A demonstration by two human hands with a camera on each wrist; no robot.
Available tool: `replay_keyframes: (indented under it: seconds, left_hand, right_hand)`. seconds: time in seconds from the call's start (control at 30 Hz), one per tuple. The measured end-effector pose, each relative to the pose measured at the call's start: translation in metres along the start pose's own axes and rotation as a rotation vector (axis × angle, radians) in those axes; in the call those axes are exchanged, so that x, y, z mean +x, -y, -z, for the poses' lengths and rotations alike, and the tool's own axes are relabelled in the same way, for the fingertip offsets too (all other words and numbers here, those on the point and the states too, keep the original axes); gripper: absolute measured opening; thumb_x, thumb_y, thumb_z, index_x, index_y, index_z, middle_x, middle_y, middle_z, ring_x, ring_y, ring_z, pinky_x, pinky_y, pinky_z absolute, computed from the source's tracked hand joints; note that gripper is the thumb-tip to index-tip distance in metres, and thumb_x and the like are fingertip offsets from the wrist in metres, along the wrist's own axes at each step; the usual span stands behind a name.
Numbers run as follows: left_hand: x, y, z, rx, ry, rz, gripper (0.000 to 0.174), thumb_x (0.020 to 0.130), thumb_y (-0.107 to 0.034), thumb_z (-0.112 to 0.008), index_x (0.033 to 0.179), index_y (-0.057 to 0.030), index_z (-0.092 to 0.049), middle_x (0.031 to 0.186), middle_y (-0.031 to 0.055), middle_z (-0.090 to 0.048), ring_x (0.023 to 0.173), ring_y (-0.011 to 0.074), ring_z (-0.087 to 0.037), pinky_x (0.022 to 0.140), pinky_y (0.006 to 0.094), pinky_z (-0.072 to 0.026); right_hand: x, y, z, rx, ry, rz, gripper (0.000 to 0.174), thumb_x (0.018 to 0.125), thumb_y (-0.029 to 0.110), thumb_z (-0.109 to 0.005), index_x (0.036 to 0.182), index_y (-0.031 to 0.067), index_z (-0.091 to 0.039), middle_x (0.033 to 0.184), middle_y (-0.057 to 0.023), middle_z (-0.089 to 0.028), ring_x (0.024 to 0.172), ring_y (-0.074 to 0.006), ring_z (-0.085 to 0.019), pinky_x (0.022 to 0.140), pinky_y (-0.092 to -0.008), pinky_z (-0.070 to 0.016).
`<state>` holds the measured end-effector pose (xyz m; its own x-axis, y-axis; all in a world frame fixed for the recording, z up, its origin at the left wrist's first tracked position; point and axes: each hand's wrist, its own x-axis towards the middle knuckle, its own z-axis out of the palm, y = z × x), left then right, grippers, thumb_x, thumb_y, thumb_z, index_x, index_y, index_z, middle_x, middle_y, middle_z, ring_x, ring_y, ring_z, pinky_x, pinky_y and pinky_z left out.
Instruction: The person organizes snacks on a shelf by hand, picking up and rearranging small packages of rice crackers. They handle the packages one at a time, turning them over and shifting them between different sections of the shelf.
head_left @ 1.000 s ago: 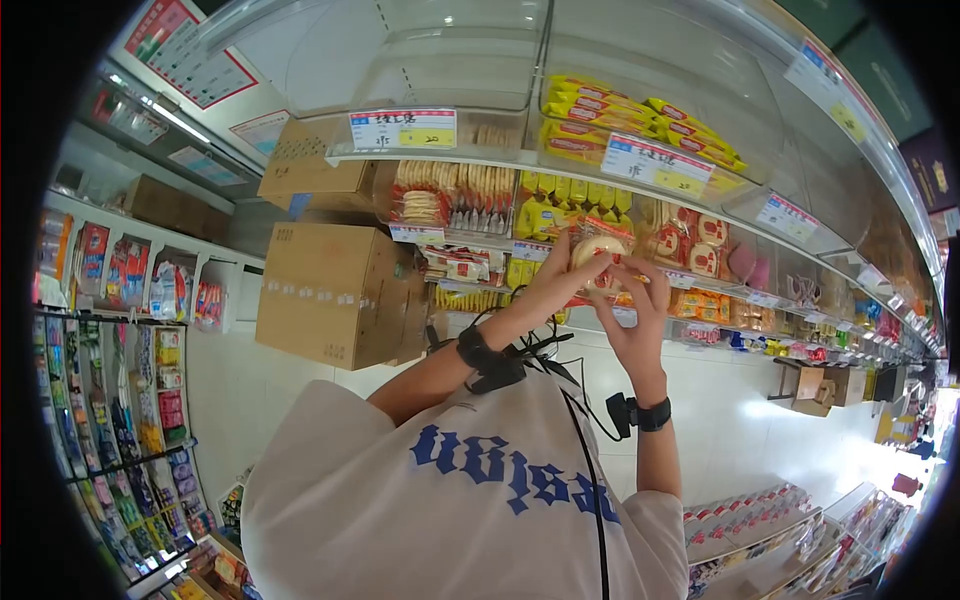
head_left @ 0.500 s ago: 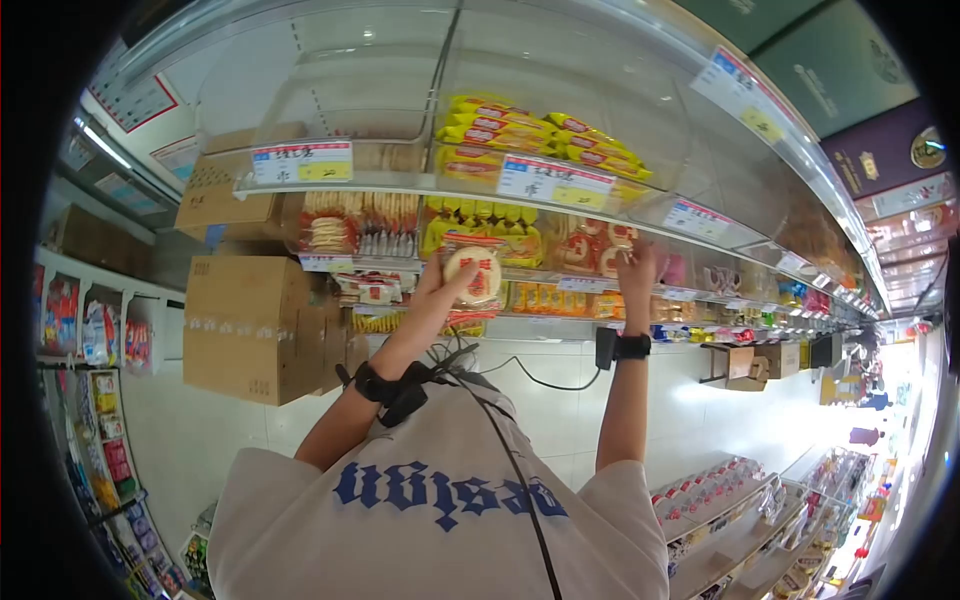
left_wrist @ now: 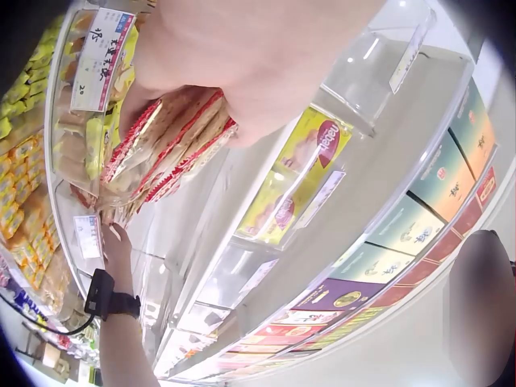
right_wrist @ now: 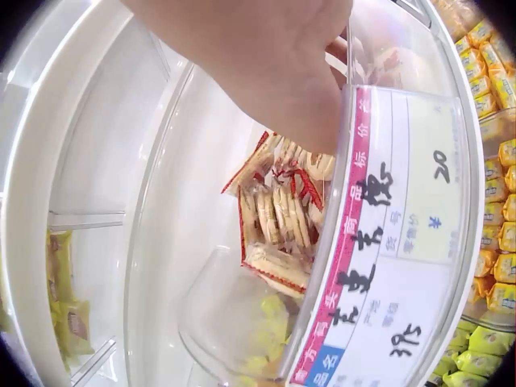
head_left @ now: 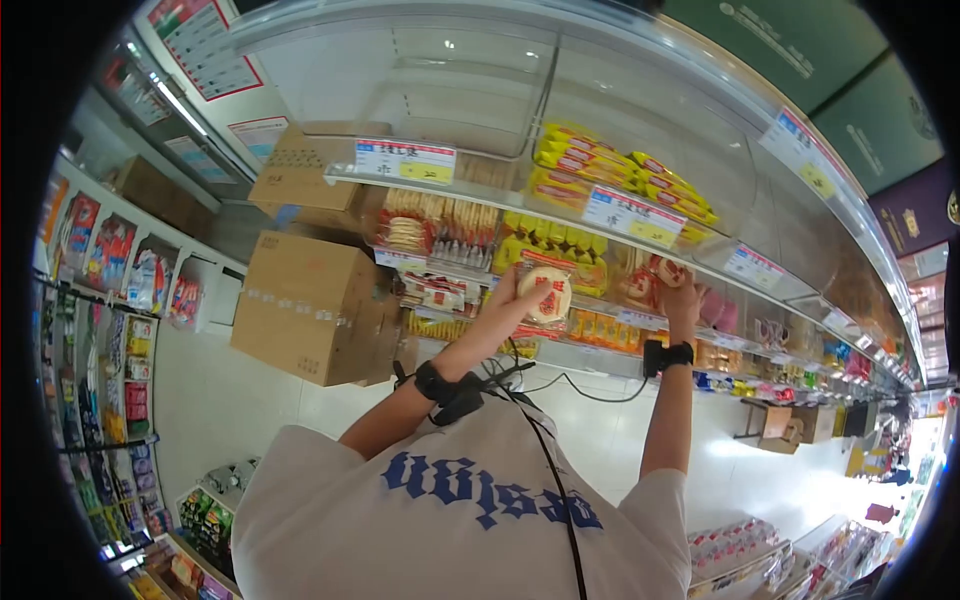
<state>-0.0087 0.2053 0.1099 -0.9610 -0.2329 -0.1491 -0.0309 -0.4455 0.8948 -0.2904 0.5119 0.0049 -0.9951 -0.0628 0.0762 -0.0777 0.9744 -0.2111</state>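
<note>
A stack of flat, clear packets (head_left: 547, 297) was held in the left hand (head_left: 512, 305), just in front of the shelving. Round pale biscuits printed in red were shown through the nearest wrapper. The stack was clasped firmly between thumb and fingers, and in the left wrist view several red-edged wrappers were seen pressed together.

The right hand (head_left: 683, 300) was extended over the front edge of a clear bin (right_wrist: 472, 250), where more biscuit packets (right_wrist: 278, 210) were heaped close behind that edge. The fingers were mostly hidden there, so how far they were spread, and whether a packet was gripped, could not be told.

A price label (right_wrist: 387, 234), handwritten in black, was fixed along the bin's front. To the left of the bin, yellow-green packs (head_left: 545, 245) were lined up, and orange packs (head_left: 605, 328) were set out below its front edge. On the upper shelf (head_left: 460, 100), yellow packets (head_left: 600, 165) were piled toward the front edge.

Beyond the shelving's left end, a cardboard box (head_left: 290, 305) was placed. A pale shirt (head_left: 470, 540) with blue lettering was worn by the person, and dark camera straps were fastened round both wrists.
</note>
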Motion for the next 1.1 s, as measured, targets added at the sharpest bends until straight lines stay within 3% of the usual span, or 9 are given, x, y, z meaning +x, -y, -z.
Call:
replay_keyframes:
  seconds: [0.07,0.2,0.4,0.53,0.57,0.77,0.87,0.97,1.1]
  left_hand:
    - [0.0,-0.004,-0.001,-0.04,-0.014,0.004,0.06,0.104,-0.031,-0.066,0.147,0.0014,-0.04,0.133,0.0108,-0.06,0.12,0.0152,-0.061,0.101,0.0292,-0.0499]
    - [0.002,-0.004,0.001,-0.061,-0.037,0.003,0.06,0.103,-0.031,-0.066,0.147,0.002,-0.04,0.135,0.0114,-0.058,0.122,0.0163,-0.06,0.102,0.03,-0.05]
    - [0.004,-0.008,-0.002,0.0,-0.006,0.043,0.06,0.103,-0.032,-0.066,0.146,0.0014,-0.042,0.136,0.0107,-0.058,0.124,0.0158,-0.059,0.103,0.0294,-0.0483]
    - [0.005,-0.008,0.002,-0.067,-0.002,0.017,0.054,0.104,-0.026,-0.065,0.147,-0.0015,-0.044,0.137,0.0079,-0.059,0.126,0.0138,-0.059,0.103,0.0309,-0.0504]
    - [0.004,-0.008,0.007,-0.084,-0.002,-0.001,0.052,0.104,-0.025,-0.065,0.147,-0.0021,-0.045,0.137,0.0077,-0.06,0.126,0.0141,-0.059,0.102,0.0317,-0.0516]
    - [0.015,-0.011,0.007,-0.15,0.03,0.071,0.052,0.104,-0.025,-0.064,0.146,-0.0018,-0.045,0.135,0.0084,-0.061,0.122,0.0154,-0.062,0.1,0.0312,-0.0527]
    - [0.021,-0.012,0.002,-0.107,0.045,0.091,0.058,0.103,-0.028,-0.066,0.147,0.001,-0.043,0.135,0.0103,-0.06,0.124,0.0157,-0.06,0.102,0.0304,-0.0499]
    - [0.027,0.003,0.004,0.059,0.089,0.046,0.064,0.1,-0.03,-0.069,0.149,0.0009,-0.041,0.136,0.0111,-0.059,0.128,0.0167,-0.058,0.105,0.031,-0.0478]
    - [0.03,-0.009,-0.018,-0.07,0.166,0.171,0.065,0.101,-0.029,-0.068,0.151,0.0003,-0.039,0.139,0.0107,-0.057,0.127,0.0172,-0.058,0.105,0.0311,-0.0477]
  right_hand:
    - [-0.006,0.008,0.017,0.072,0.039,-0.007,0.075,0.084,0.036,-0.076,0.151,0.022,-0.046,0.146,-0.0219,-0.05,0.131,-0.0491,-0.051,0.104,-0.0559,-0.0497]
    - [-0.007,-0.005,-0.004,0.229,-0.201,0.358,0.068,0.084,0.024,-0.079,0.146,0.0167,-0.052,0.138,-0.0182,-0.054,0.125,-0.0457,-0.055,0.1,-0.0544,-0.0501]
    - [-0.011,0.005,0.004,0.115,-0.054,0.238,0.067,0.084,0.023,-0.081,0.143,0.0128,-0.053,0.143,-0.0203,-0.051,0.126,-0.0436,-0.054,0.1,-0.0534,-0.0498]
    - [-0.024,0.003,0.025,0.32,-0.211,0.335,0.039,0.083,0.015,-0.074,0.121,0.0068,-0.07,0.126,-0.0204,-0.063,0.117,-0.0425,-0.059,0.097,-0.053,-0.0495]
    - [-0.038,0.001,0.037,0.37,-0.285,0.331,0.031,0.082,0.006,-0.069,0.113,0.0057,-0.074,0.117,-0.02,-0.066,0.111,-0.0418,-0.061,0.094,-0.0502,-0.0509]
    - [-0.113,0.041,0.086,0.862,-0.35,0.19,0.032,0.089,-0.012,-0.054,0.113,0.0018,-0.071,0.126,-0.0135,-0.067,0.116,-0.0266,-0.065,0.094,-0.0332,-0.0516]
    - [-0.125,0.037,0.085,1.17,-0.144,0.294,0.031,0.098,-0.009,-0.053,0.123,0.0028,-0.067,0.127,-0.0083,-0.067,0.118,-0.0197,-0.063,0.101,-0.0313,-0.0501]
    - [-0.139,0.038,0.083,1.293,0.002,0.346,0.039,0.09,-0.012,-0.046,0.122,-0.0012,-0.067,0.127,-0.0102,-0.067,0.119,-0.0193,-0.063,0.101,-0.0305,-0.0492]
    - [-0.166,0.074,0.114,1.675,0.313,0.299,0.039,0.087,-0.001,-0.045,0.119,-0.0035,-0.067,0.122,-0.0104,-0.068,0.119,-0.0168,-0.06,0.106,-0.0299,-0.0439]
